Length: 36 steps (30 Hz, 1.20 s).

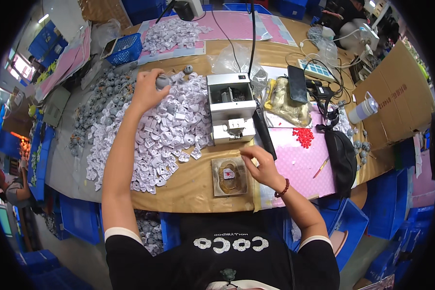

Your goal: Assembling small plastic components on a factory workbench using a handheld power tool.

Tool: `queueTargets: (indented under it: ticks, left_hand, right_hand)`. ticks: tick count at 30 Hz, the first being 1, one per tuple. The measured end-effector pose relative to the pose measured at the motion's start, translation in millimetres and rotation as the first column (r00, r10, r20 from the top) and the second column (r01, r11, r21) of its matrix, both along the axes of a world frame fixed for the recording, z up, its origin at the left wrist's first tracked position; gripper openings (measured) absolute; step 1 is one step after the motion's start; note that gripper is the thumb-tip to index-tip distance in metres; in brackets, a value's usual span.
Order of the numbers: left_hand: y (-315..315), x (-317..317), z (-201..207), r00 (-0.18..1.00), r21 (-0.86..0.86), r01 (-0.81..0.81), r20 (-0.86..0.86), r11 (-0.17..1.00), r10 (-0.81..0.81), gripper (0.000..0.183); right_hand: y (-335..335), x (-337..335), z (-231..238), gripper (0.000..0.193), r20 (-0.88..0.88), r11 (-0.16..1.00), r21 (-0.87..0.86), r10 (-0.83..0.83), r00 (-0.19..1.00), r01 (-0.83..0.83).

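Note:
My left hand [149, 91] is closed on a round grey plastic part [162, 81] above the far edge of a big heap of small white plastic parts [166, 128]. The fingers of my right hand [262, 166] are bent and pinched together just in front of a small white and metal machine [232, 108]; whatever they hold is too small to make out. Below and left of that hand lies a square metal block [217, 187] with a hollow. A white part with a red bit [228, 174] sits in the hollow.
Grey round parts [111, 87] with wires spread left of the white heap. Red pieces [303, 137], a black phone [297, 84], a black pouch [342, 162] and a bottle [363, 109] are at right. A blue basket [125, 50] stands far left; a cable [253, 43] hangs over the machine.

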<state>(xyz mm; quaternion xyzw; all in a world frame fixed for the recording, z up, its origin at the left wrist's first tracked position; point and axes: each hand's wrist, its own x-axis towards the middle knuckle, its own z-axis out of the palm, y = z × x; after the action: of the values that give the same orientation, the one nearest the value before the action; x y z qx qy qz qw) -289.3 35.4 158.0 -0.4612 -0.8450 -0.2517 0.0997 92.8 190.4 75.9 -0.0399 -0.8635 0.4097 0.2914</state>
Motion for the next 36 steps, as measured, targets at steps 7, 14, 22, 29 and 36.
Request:
queueTargets:
  ticks: [7,14,22,29,36]
  left_hand:
    - [-31,137,71,0.862,0.224,0.425,0.194,0.877,-0.468,0.051]
    - [-61,223,22,0.614,0.304,0.522,0.515,0.797,-0.598,0.047]
    - [-90,284,-80,0.32,0.313,0.085,0.891,0.946,-0.324,0.041]
    - [-81,314,-112,0.871,0.099,0.259,0.406,0.961,-0.276,0.048]
    - [-72,314,-129,0.902,0.036,0.276,0.334,0.96,-0.272,0.048]
  right_hand:
    - [-11,-43,89,0.049,-0.322,0.972,0.196,-0.062,0.945,0.131]
    - [-21,-10,47,0.038,0.073,0.584,-0.753,0.532,0.844,-0.303]
    - [-8,32,-3,0.023,0.5,0.674,-0.737,0.494,0.711,0.05]
    - [-25,16,-45,0.028,0.227,0.887,0.38,0.186,0.956,-0.263]
    - [-18,4,-53,0.032,0.282,0.777,0.515,0.245,0.928,-0.362]
